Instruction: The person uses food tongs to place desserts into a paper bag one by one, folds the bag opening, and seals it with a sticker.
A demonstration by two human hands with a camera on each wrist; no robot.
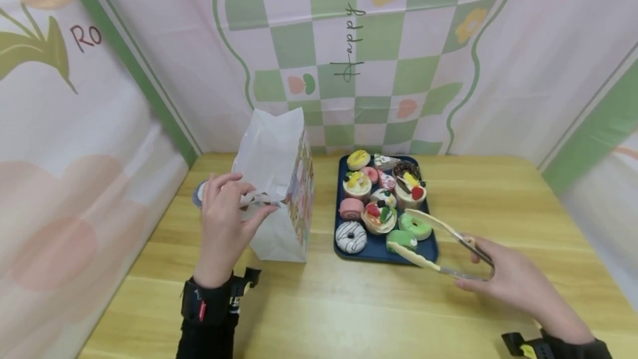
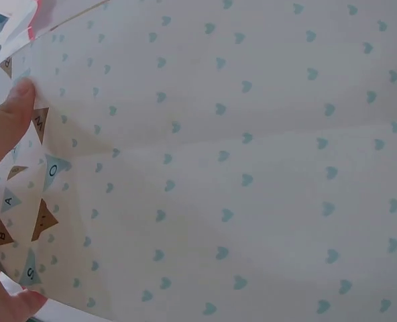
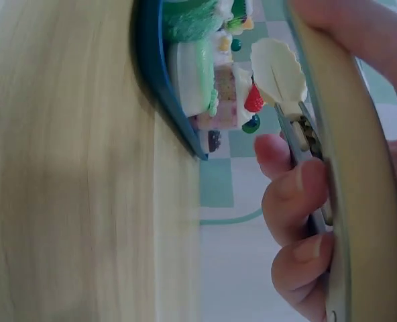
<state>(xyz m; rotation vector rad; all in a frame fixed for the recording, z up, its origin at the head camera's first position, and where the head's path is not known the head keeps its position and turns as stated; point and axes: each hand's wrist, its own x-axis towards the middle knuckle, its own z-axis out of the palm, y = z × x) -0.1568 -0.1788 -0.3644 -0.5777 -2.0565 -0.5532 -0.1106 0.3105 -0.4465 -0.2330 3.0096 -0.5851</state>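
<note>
My left hand (image 1: pixel 224 218) pinches the near top edge of a white paper bag (image 1: pixel 279 237), whose mouth gapes upward. Small blue hearts and a lettered bunting print cover the side of the bag in the left wrist view. In my right hand (image 1: pixel 513 278) I grip a pair of tongs (image 1: pixel 463 240) with cream-coloured tips, spread apart. The tips reach over the right front corner of a dark blue tray (image 1: pixel 369 257), one near a green donut (image 1: pixel 415 226), the other by a green cake piece (image 1: pixel 401 240). Nothing sits between the tips.
Several toy-like pastries fill the tray, among them a white striped donut (image 1: pixel 351 237), a pink roll (image 1: pixel 351 209) and a fruit tart (image 1: pixel 380 216). A round bluish object (image 1: pixel 199 194) lies partly hidden behind my left hand. Checked fabric (image 1: pixel 374 82) hangs behind the wooden table (image 1: pixel 349 314).
</note>
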